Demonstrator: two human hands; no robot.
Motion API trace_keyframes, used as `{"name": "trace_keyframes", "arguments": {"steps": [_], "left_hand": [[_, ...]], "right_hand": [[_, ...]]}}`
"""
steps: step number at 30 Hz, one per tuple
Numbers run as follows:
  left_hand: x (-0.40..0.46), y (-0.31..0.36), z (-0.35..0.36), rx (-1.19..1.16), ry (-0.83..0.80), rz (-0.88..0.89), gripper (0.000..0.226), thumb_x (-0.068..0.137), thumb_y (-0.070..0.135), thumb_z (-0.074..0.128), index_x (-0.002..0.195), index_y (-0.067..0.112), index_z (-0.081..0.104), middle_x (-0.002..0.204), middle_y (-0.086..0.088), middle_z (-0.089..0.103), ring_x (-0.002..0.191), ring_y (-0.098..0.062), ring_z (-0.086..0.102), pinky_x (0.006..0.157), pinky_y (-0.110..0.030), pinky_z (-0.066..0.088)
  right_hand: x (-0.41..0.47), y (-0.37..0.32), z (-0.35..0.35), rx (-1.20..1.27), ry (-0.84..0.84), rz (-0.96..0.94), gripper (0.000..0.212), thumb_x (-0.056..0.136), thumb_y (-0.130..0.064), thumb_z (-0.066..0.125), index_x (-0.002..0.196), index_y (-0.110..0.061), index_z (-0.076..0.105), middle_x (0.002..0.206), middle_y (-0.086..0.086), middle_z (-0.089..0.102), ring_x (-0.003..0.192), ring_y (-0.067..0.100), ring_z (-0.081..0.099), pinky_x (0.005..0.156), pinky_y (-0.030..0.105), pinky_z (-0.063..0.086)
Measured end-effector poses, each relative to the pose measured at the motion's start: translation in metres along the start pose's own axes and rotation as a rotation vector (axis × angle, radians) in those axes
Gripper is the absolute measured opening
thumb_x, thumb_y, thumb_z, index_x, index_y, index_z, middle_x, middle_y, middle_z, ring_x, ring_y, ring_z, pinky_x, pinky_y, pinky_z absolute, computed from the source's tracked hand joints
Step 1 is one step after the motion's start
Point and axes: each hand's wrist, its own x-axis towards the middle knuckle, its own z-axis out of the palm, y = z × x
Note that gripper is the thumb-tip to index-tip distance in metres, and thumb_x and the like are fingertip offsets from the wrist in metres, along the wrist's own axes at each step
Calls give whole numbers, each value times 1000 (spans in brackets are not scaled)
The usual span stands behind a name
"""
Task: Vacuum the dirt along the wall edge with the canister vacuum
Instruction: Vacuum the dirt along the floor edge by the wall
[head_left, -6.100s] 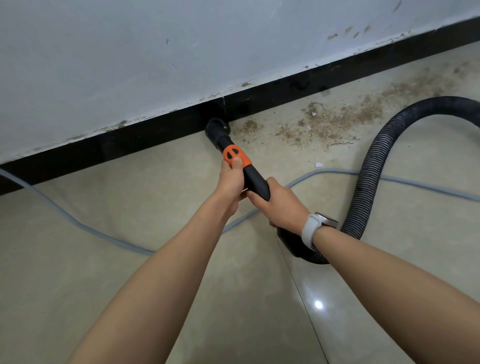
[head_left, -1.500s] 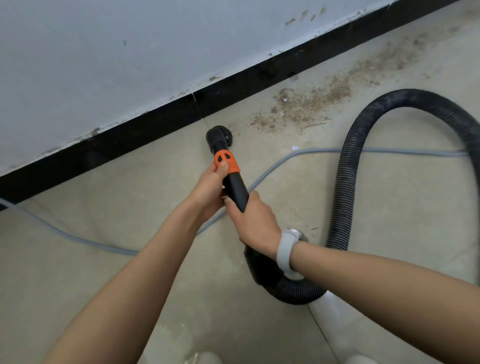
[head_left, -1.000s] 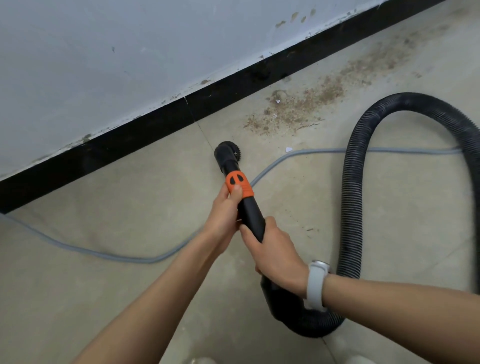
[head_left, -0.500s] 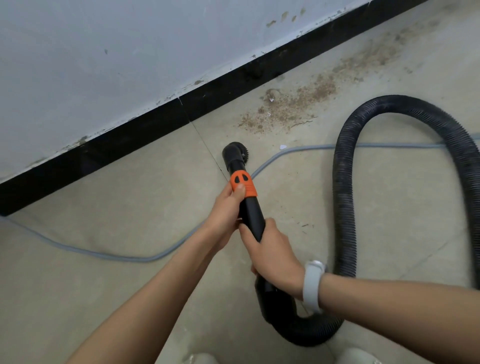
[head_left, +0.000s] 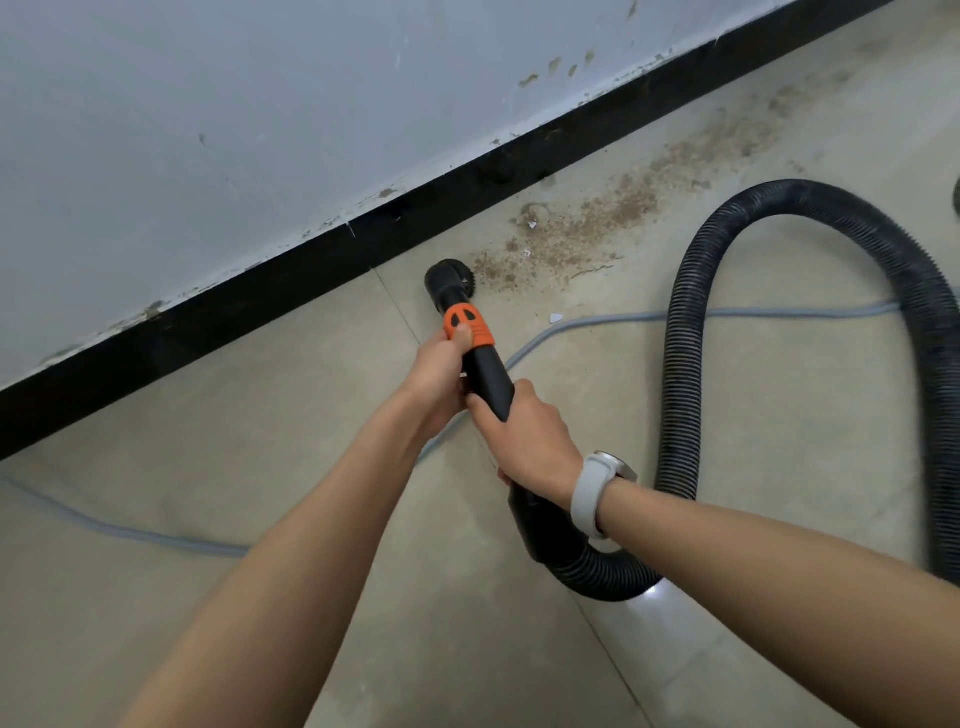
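Dirt: brown gritty band on floor along black skirting, runs from just right of nozzle away up-right; thick near nozzle, thinner far end. A few pale flecks in it.
Nearest me: two bare forearms reaching fwd, white watch on right wrist.
Right hand: fingers wrapped round black wand, rear grip.
Left hand: curled round wand further fwd, thumb up on orange collar.
Hose: black ribbed, leaves wand behind right hand, dips under wrist, loops up & over to the right, out of frame. Canister itself not in view.
Nozzle: round brush head, down on floor tile, near skirting but not touching it, left end of dirt band just beside its right edge.
Cable: grey, lies across floor behind the hands, passes under hose loop.
Skirting: black strip at foot of pale scuffed wall.
Progress, my guess: floor left of nozzle by wall looks clean, so that part prob done; nearly whole visible dirt band to the right not yet picked up. Early-to-mid job.
Left to do: work nozzle rightwards along wall edge thru the band, plus stray white chip by cable.
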Motion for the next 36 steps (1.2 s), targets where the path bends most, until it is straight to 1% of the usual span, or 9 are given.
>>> {"name": "trace_keyframes", "arguments": {"steps": [3,6,10,13,15,18,24,29,36], "left_hand": [[-7,-11,8,-15,-8,18,39,102,28,35,137,10,42,108,-9,54,90,-21,56,76,-33,48],[-18,-29,2,-1,-33,31,38,102,28,36,134,12,45,97,-4,58,82,-16,58,65,-28,49],[-16,-31,-5,5,-20,37,38,102,28,36,136,14,43,102,-5,58,85,-18,58,68,-29,50],[1,-12,-2,-18,-2,33,39,103,28,34,138,12,41,106,-8,54,83,-16,56,68,-28,47],[12,1,-1,-5,-3,29,40,103,29,33,138,11,40,102,-8,53,82,-17,54,71,-31,47],[25,14,1,3,-6,28,40,103,32,33,137,12,40,95,-6,54,82,-19,55,66,-31,47],[17,1,8,-10,-39,11,40,102,32,34,138,15,40,99,-6,54,86,-21,55,75,-36,47],[-20,-33,8,-2,-101,21,35,102,31,35,133,19,44,99,-2,59,82,-17,58,67,-28,49],[-19,-31,14,56,-125,19,31,102,29,35,130,20,45,101,-4,59,83,-18,59,71,-30,50]], "right_hand": [[-10,11,-2,-3,8,12,40,92,-51,47,100,-13,41,93,13,62,77,37,64,72,45,54],[-26,22,1,-3,-39,30,37,90,-53,47,96,-17,39,85,8,61,70,32,65,67,44,55],[-24,22,2,-12,-61,6,37,90,-53,47,96,-17,39,83,6,60,68,30,64,65,43,56],[-2,9,0,-25,-15,-29,39,91,-52,47,98,-14,39,91,11,62,73,36,64,70,45,54],[14,-1,-1,-30,3,-37,41,92,-51,46,101,-12,40,97,15,63,80,38,64,75,45,53],[32,-11,-5,-8,2,-32,45,92,-51,47,106,-9,42,102,18,61,85,41,64,78,48,53],[19,3,-14,-27,-11,-25,40,91,-51,46,100,-13,40,94,14,62,77,38,64,72,47,54],[-25,32,-7,-40,-11,14,38,90,-54,47,94,-17,37,82,5,58,72,33,63,67,42,54],[-27,34,-11,-7,20,39,40,89,-54,47,98,-15,41,89,10,61,76,34,64,70,46,54]]}}
